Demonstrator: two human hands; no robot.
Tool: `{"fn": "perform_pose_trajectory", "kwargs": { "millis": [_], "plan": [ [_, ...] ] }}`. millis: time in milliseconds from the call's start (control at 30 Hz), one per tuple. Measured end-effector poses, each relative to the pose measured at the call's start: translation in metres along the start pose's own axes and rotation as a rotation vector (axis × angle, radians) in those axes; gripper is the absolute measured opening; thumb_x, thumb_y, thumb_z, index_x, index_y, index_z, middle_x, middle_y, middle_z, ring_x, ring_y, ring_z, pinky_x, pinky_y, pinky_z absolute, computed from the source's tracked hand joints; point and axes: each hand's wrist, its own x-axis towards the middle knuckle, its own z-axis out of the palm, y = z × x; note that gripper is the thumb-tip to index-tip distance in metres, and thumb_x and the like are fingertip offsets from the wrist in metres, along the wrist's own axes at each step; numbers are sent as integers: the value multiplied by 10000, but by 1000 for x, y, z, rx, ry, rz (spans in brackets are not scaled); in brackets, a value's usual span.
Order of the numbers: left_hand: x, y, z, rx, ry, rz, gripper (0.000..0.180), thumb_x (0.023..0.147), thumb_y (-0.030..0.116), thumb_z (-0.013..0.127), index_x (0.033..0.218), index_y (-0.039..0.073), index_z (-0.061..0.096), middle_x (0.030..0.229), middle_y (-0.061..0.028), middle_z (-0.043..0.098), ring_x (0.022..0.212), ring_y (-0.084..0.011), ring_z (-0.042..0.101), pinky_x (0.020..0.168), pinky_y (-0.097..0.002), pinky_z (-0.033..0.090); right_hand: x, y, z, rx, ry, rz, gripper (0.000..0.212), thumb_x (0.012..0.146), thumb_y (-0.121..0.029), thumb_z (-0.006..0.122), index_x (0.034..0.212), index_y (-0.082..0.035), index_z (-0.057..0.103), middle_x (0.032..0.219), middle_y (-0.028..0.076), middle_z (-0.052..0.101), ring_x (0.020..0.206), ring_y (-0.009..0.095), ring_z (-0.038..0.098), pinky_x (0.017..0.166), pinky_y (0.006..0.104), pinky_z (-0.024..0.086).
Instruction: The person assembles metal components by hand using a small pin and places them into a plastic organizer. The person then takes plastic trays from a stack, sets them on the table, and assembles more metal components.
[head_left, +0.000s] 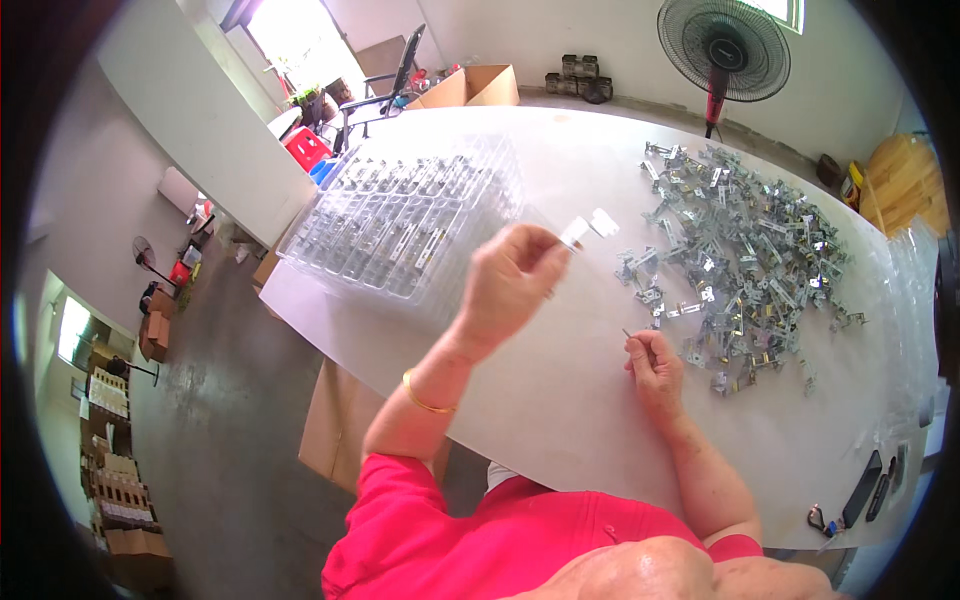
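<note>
My left hand is raised over the white table, thumb and fingers pinched on a small metal bracket, glare-whitened and sticking out to the right. My right hand rests low by the table's middle, fingers closed on a thin metal piece whose tip alone shows. Beyond it spreads a loose heap of small silver metal brackets, some with brass-coloured parts. To the left of my left hand stands a stack of clear plastic trays, the top one filled with rows of similar brackets.
Clear plastic bags or sheets lie along the table's right side, near a phone and keys. Behind the table are a standing fan, an open cardboard box and a black chair. Another carton sits below the left edge.
</note>
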Motion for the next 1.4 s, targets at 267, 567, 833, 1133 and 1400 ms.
{"fn": "perform_pose_trajectory", "kwargs": {
  "millis": [267, 567, 833, 1133, 1400],
  "plan": [
    [103, 13, -85, 506, 262, -16, 229, 874, 192, 749, 903, -31, 713, 771, -50, 712, 674, -77, 634, 617, -234, 506, 1, -5, 0, -51, -16, -34, 70, 972, -111, 645, 957, -45, 630, 746, -24, 575, 627, 56, 555, 568, 226, 455],
    [167, -52, -111, 888, 202, -205, 366, 704, 358, 779, 831, 17, 749, 850, -195, 740, 895, -299, 719, 878, -381, 536, 0, -5, 1, -34, -33, -8, 62, 957, -106, 656, 943, -49, 636, 717, -23, 571, 629, 58, 551, 575, 233, 453],
    [179, -65, -108, 1047, 147, -236, 375, 734, 411, 777, 799, 42, 778, 794, -133, 752, 786, -230, 731, 786, -349, 555, 1, 0, -1, -90, -61, -13, 73, 978, -124, 637, 972, -51, 634, 758, -31, 608, 648, 60, 577, 593, 225, 470],
    [180, -62, -96, 1073, 62, -314, 420, 711, 247, 679, 1002, -51, 730, 970, -262, 719, 983, -367, 706, 899, -404, 534, 2, 0, 0, -93, -41, -38, 66, 950, -97, 658, 928, -42, 630, 708, -5, 573, 615, 71, 551, 565, 243, 443],
    [174, -61, -89, 1155, 95, -297, 418, 724, 245, 666, 1018, -45, 728, 1056, -281, 699, 1035, -392, 686, 919, -440, 529, -1, 2, 1, -84, -41, -40, 73, 949, -101, 660, 922, -41, 627, 704, 0, 570, 614, 72, 551, 561, 246, 438]
  ]
}}
